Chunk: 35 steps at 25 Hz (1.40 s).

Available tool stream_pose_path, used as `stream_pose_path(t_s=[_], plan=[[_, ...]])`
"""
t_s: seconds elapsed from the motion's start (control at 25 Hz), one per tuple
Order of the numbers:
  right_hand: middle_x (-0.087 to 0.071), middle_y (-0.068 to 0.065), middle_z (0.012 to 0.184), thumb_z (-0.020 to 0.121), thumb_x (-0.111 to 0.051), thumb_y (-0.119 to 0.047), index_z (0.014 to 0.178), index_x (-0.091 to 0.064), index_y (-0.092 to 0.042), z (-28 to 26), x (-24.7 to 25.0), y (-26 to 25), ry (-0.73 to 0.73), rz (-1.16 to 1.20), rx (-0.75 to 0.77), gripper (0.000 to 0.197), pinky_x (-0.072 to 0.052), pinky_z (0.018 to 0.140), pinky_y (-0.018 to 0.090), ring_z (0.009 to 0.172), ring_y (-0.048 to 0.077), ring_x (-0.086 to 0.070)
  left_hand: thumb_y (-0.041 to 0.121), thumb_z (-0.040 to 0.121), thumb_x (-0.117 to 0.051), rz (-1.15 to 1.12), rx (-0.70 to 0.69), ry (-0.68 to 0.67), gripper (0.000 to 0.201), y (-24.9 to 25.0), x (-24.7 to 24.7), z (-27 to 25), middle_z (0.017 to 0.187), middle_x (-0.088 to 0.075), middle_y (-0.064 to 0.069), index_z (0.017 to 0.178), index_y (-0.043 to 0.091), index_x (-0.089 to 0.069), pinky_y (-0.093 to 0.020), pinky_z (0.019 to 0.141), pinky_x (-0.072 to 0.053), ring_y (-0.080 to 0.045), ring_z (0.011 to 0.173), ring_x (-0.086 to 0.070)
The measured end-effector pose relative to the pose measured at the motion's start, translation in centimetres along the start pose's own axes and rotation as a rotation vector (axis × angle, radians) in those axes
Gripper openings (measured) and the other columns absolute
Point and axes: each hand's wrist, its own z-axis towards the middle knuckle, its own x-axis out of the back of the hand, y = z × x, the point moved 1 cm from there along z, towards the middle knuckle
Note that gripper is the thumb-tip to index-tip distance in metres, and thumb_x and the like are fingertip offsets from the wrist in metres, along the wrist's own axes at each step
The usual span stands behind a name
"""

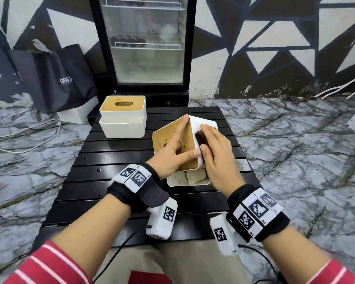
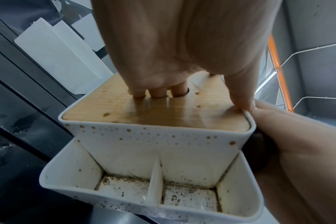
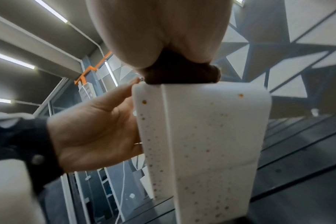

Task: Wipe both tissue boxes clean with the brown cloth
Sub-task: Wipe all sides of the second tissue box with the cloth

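Note:
Two white tissue boxes with bamboo lids stand on the black slatted table (image 1: 131,201). The far box (image 1: 122,117) sits upright at the back left, untouched. My left hand (image 1: 178,148) tips the near box (image 1: 166,134) up, three fingers hooked into its lid slot (image 2: 159,92) and the thumb on the rim. Brown specks dot its white walls (image 2: 153,144), and its front compartments (image 2: 157,195) are grimy. My right hand (image 1: 211,144) holds the bunched brown cloth (image 1: 200,139) against the box's right side (image 3: 211,136). The cloth (image 3: 182,72) lies near the top edge.
A glass-door fridge (image 1: 149,42) stands right behind the table. A black shopping bag (image 1: 55,76) and a white box (image 1: 78,111) sit on the marble floor at the left, with a white cable (image 1: 29,128) trailing beside them.

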Motion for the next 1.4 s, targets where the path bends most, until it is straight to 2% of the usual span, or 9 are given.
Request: stream_pose_path(t_s=[0.16,0.36,0.56,0.72,0.8,0.92,1.0,1.08,1.4], plan=[[-0.037,0.004,0.143,0.090,-0.031,-0.024,0.139,-0.035,-0.016,1.2,0.1,-0.3,-0.029,0.009,0.017,0.049,-0.010,0.103,0.010,0.128,0.015,-0.029,0.035,0.079,-0.066,0.055,-0.016,-0.006,0.080,0.3,-0.1,0.1,0.143,-0.044,-0.005,0.124,0.073,-0.013,-0.033,0.108,-0.037,-0.012,0.119,-0.050],[-0.033,0.002,0.145,0.095,-0.036,-0.015,0.140,-0.032,-0.018,1.7,0.6,-0.3,-0.061,0.010,-0.017,0.045,-0.010,0.104,0.014,0.133,0.018,-0.026,0.020,0.085,-0.064,0.015,-0.023,-0.028,0.081,0.3,-0.3,0.0,0.144,-0.043,-0.009,0.126,0.066,-0.011,-0.017,0.093,-0.042,-0.004,0.110,-0.050],[-0.036,0.004,0.144,0.089,-0.030,-0.023,0.139,-0.034,-0.016,3.2,0.5,0.1,-0.050,-0.026,0.037,0.050,-0.011,0.106,0.017,0.132,0.018,-0.029,0.012,0.089,-0.061,0.040,-0.022,-0.023,0.081,0.6,-0.3,0.1,0.136,-0.045,-0.022,0.127,0.063,-0.010,-0.010,0.078,-0.043,-0.021,0.097,-0.056],[-0.037,0.004,0.143,0.088,-0.030,-0.024,0.138,-0.035,-0.015,2.8,0.5,0.3,-0.015,-0.037,0.001,0.050,-0.012,0.106,0.019,0.132,0.020,-0.029,0.009,0.090,-0.059,0.000,-0.018,-0.035,0.082,0.5,-0.4,-0.1,0.132,-0.049,-0.009,0.125,0.066,-0.013,-0.014,0.078,-0.046,0.000,0.090,-0.057],[-0.038,0.005,0.142,0.088,-0.031,-0.021,0.137,-0.036,-0.013,3.0,0.5,-0.4,-0.007,-0.038,0.037,0.049,-0.013,0.106,0.020,0.131,0.019,-0.030,0.012,0.089,-0.061,0.036,-0.019,-0.020,0.082,0.8,-0.5,0.1,0.139,-0.045,-0.015,0.124,0.068,-0.012,-0.012,0.078,-0.045,-0.014,0.094,-0.059],[-0.042,0.006,0.139,0.088,-0.032,-0.019,0.135,-0.039,-0.012,4.2,0.9,-0.6,-0.008,-0.039,0.075,0.048,-0.015,0.106,0.022,0.129,0.018,-0.034,0.015,0.088,-0.063,0.065,-0.014,-0.014,0.082,0.9,-0.5,0.4,0.142,-0.040,-0.020,0.125,0.066,-0.011,-0.009,0.080,-0.043,-0.035,0.119,-0.046],[-0.044,0.004,0.137,0.088,-0.032,-0.021,0.135,-0.039,-0.013,4.9,1.0,0.2,-0.028,-0.029,0.040,0.048,-0.019,0.106,0.026,0.127,0.017,-0.036,0.010,0.089,-0.061,0.030,-0.003,-0.019,0.083,1.1,-0.5,0.1,0.130,-0.049,-0.013,0.131,0.059,-0.010,-0.008,0.075,-0.044,-0.013,0.103,-0.060],[-0.045,0.003,0.136,0.089,-0.034,-0.019,0.134,-0.039,-0.013,4.9,0.9,1.0,-0.049,-0.024,0.010,0.046,-0.021,0.107,0.029,0.126,0.017,-0.037,0.004,0.090,-0.057,-0.004,0.008,-0.002,0.081,1.0,-0.3,0.0,0.113,-0.052,-0.003,0.134,0.053,-0.009,-0.010,0.073,-0.045,0.006,0.083,-0.059],[-0.038,0.001,0.141,0.086,-0.031,-0.026,0.136,-0.038,-0.016,1.3,0.4,3.1,-0.083,-0.040,-0.059,0.051,-0.017,0.103,0.021,0.128,0.019,-0.033,0.003,0.091,-0.054,-0.048,0.046,0.081,0.082,1.1,0.7,-0.2,0.097,-0.061,-0.008,0.132,0.053,-0.004,-0.013,0.075,-0.050,-0.011,0.085,-0.060]])
